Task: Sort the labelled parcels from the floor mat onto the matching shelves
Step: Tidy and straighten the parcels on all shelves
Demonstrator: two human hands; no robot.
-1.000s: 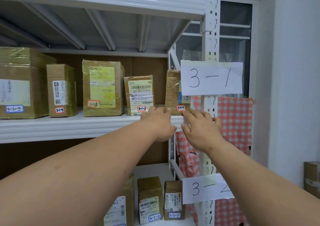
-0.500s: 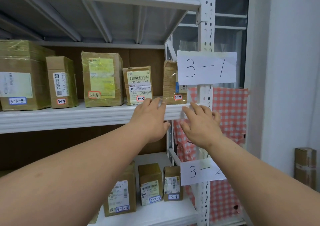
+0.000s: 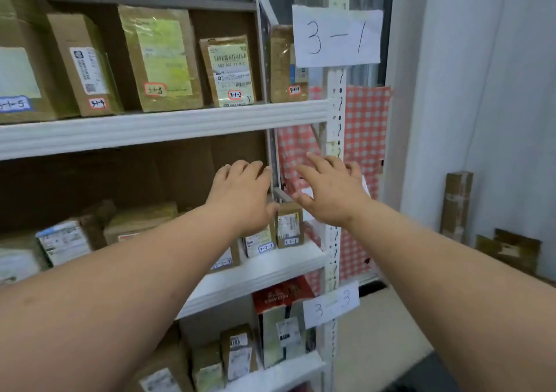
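Observation:
Brown parcels stand in a row on the top shelf (image 3: 162, 126), beside the paper sign 3-1 (image 3: 337, 38). Rightmost is the parcel tagged 3-1-1 (image 3: 282, 69), then the parcel tagged 3-1-2 (image 3: 230, 72). My left hand (image 3: 240, 196) and my right hand (image 3: 328, 190) hover below that shelf, fingers spread, holding nothing. Behind them on the middle shelf (image 3: 270, 268) stand the small parcel 3-2-1 (image 3: 288, 226) and the parcel 3-2-2 (image 3: 261, 241), partly hidden by my left hand. More parcels sit on the bottom shelf by the sign 3-3 (image 3: 331, 304).
The white upright post (image 3: 334, 163) of the rack stands just behind my right hand. A red checked cloth (image 3: 364, 138) hangs behind it. Cardboard boxes (image 3: 455, 205) lean against the white wall at the right, on the floor.
Both hands have drawn back from the top shelf edge and dropped to the level of the middle shelf. The view has tilted down, so the bottom shelf now shows.

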